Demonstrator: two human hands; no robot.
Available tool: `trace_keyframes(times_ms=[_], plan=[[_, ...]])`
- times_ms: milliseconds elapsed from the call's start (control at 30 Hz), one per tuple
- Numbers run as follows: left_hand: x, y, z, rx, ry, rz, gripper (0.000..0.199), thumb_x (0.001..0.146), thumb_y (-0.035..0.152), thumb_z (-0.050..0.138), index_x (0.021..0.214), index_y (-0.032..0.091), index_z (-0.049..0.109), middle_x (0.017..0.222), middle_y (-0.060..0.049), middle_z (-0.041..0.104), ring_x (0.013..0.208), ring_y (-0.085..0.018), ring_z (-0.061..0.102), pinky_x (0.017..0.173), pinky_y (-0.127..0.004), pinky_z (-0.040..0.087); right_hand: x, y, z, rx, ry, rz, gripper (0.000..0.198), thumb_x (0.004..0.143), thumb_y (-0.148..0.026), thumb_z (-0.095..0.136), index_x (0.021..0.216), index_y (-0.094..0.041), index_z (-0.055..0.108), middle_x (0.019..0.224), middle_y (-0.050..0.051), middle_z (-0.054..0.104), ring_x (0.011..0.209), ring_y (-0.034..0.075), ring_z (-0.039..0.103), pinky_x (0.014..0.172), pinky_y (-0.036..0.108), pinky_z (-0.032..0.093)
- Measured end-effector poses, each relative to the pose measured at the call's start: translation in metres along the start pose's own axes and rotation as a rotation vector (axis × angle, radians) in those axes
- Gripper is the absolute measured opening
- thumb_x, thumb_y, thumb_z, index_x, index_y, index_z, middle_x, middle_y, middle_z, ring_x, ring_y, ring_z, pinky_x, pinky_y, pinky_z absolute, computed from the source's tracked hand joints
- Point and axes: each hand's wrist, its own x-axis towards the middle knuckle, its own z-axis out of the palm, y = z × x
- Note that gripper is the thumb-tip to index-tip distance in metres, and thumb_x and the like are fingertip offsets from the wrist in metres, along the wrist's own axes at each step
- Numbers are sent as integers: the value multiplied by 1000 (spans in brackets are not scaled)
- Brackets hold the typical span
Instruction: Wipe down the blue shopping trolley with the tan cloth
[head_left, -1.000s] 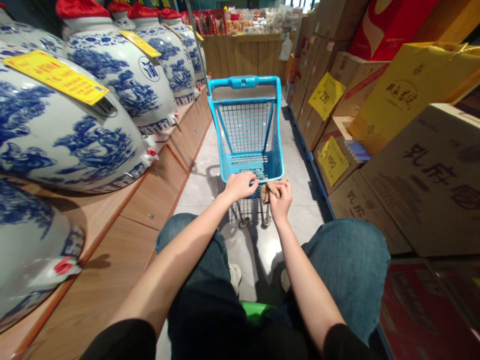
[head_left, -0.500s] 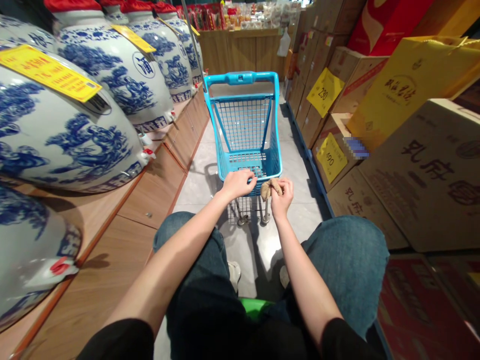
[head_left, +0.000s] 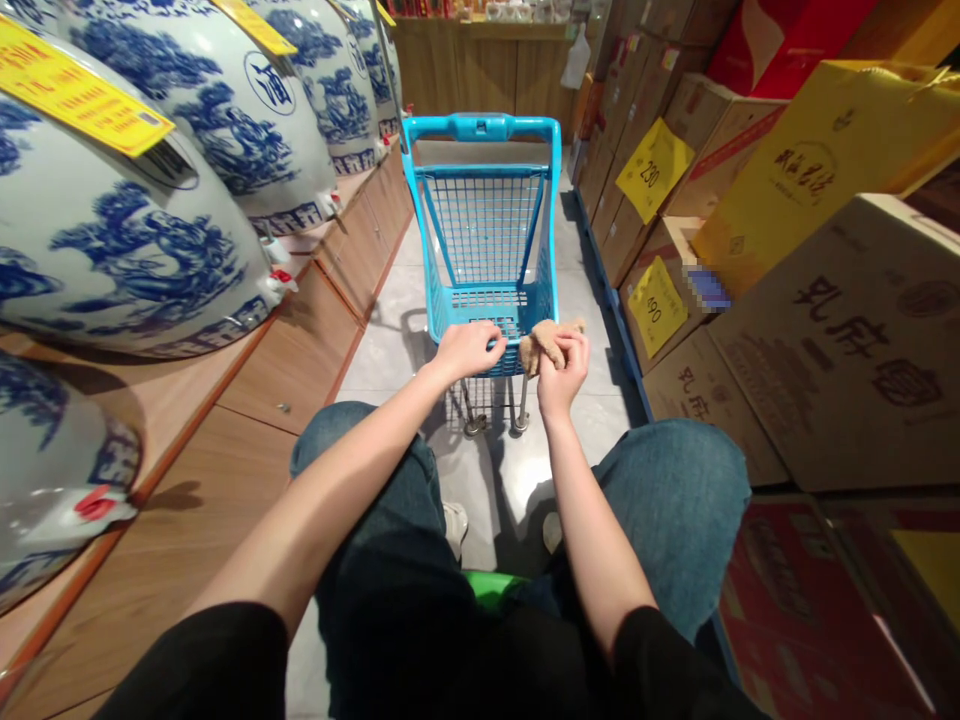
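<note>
A small blue shopping cart [head_left: 489, 240] stands in front of my knees. My left hand [head_left: 469, 350] is closed over the cart's near rim, its curled fingertips partly hidden. In my right hand [head_left: 564, 375] is a crumpled brown cloth [head_left: 546, 343], pinched between thumb and fingers at the rim's right corner. Part of the cloth lies against the rim and a tip of it sticks out above my fingers.
Large blue-and-white jars [head_left: 150, 230] stand on a wooden cabinet [head_left: 292, 330] at the left. Stacked cartons [head_left: 840, 350], yellow price cards [head_left: 656, 170] and a yellow bag [head_left: 817, 160] line the right. A wooden counter [head_left: 480, 75] closes the far end. Beneath me shows something green [head_left: 491, 590].
My right hand and the cloth have shifted slightly up at the rim, and more of the cloth shows. My left hand stays on the rim. The whole view has tilted down a little.
</note>
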Motion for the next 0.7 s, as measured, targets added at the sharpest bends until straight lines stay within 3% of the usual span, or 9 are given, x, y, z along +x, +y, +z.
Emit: trace_keyframes(times_ms=[200,367,433,600,700], plan=[[1,-1,-3,-16,-13,-7,39,106,40,44,103,23,79,117,-5,81,114,-27,74,79,-35,49,-17,11,1,-33,-37,103,13,83,-24,62,73,-25,54,83,0,55,87,21,56,90,38,50],[1,0,-6,-26,-52,12,39,106,38,43,106,23,79,121,-6,80,118,-29,73,85,-37,53,14,-2,-6,-116,-15,-46,4,87,-21,58,88,-24,61,97,4,61,101,23,60,101,40,51],[2,0,-5,-30,-52,23,38,106,38,44,107,23,79,120,-7,80,117,-30,73,87,-38,54,30,-6,-3,-212,-149,-139,16,88,-17,54,98,-23,65,106,8,64,110,26,61,107,42,50],[3,-4,-6,-25,-37,86,40,109,38,42,110,22,79,118,-9,79,116,-27,73,91,-35,55,48,2,1,-589,-719,-311,43,93,-16,53,134,-16,68,136,19,66,130,35,56,118,53,44],[2,-11,-11,-38,-63,198,39,109,37,44,110,21,79,113,-10,79,112,-26,74,95,-33,55,59,10,-14,-651,-829,-429,47,98,-20,52,142,-15,64,143,18,66,139,35,53,130,61,30]])
